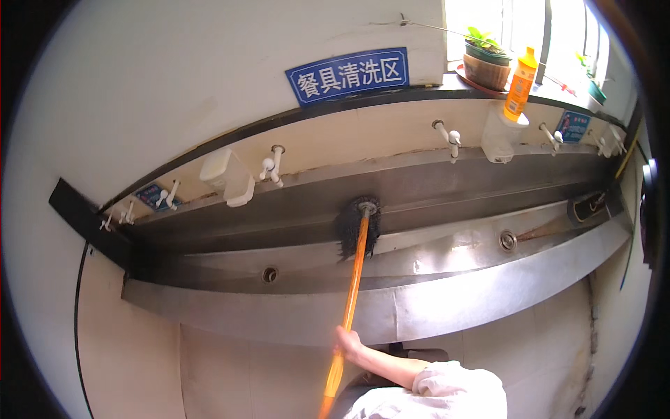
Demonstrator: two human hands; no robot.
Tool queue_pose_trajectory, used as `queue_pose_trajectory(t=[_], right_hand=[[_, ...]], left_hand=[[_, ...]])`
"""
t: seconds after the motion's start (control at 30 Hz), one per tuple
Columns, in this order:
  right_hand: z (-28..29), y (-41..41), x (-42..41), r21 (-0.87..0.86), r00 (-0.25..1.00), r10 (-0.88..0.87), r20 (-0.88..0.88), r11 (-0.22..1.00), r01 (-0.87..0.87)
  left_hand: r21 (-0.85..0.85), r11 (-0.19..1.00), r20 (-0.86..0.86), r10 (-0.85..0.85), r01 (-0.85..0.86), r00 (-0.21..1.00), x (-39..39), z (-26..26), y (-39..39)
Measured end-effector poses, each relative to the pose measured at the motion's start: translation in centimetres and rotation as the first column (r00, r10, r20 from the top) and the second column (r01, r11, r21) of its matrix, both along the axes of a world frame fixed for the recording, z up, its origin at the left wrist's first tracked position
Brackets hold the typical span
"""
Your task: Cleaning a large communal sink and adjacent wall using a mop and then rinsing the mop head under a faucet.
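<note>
My right hand (347, 343) grips the orange handle (355, 272) of a mop, which slants up and away from me. The mop's dark strand head (349, 226) rests against the back wall of a long stainless-steel trough sink (309, 311), and its strands hang into the basin. Below the hand, the handle runs on to the bottom rim of the picture. My left hand is out of view.
Along the wall above the trough are several white taps (271, 166) and plastic dispensers (228, 178). An orange bottle (520, 86) stands on one dispenser beside a potted plant (487, 65). The basin has two drains, one left (270, 275) and one right (507, 240).
</note>
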State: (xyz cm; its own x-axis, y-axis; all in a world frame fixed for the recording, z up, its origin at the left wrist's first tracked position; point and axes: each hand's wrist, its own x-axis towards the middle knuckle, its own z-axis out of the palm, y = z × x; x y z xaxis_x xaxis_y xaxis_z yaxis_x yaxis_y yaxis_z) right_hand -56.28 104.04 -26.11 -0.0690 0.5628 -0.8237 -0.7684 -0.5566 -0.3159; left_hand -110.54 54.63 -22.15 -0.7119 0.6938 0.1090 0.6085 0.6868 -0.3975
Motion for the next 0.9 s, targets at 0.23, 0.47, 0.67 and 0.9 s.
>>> queue_pose_trajectory(t=[0.23,0.47,0.67,0.9], right_hand=[[-1.5,-1.9,3.7,-0.023,1.0,-0.023,-0.011,0.999,0.023],[-0.3,-4.1,9.6,0.016,0.994,-0.056,-0.096,0.998,0.058],[-1.5,-7.7,18.0,-0.015,0.981,-0.029,-0.193,1.0,0.027],[-0.9,-13.7,29.7,0.009,0.951,0.182,-0.25,0.983,-0.186]], left_hand=[[-0.012,1.0,0.016,-0.024,0.024,1.0,0.7,-1.1,-0.5],[-0.061,0.987,0.04,-0.147,0.149,0.988,3.5,-1.8,3.3],[-0.039,0.977,0.069,-0.207,0.21,0.976,15.0,-5.7,4.5],[-0.036,0.978,0.08,-0.2,0.203,0.976,31.0,-7.2,-1.5]])
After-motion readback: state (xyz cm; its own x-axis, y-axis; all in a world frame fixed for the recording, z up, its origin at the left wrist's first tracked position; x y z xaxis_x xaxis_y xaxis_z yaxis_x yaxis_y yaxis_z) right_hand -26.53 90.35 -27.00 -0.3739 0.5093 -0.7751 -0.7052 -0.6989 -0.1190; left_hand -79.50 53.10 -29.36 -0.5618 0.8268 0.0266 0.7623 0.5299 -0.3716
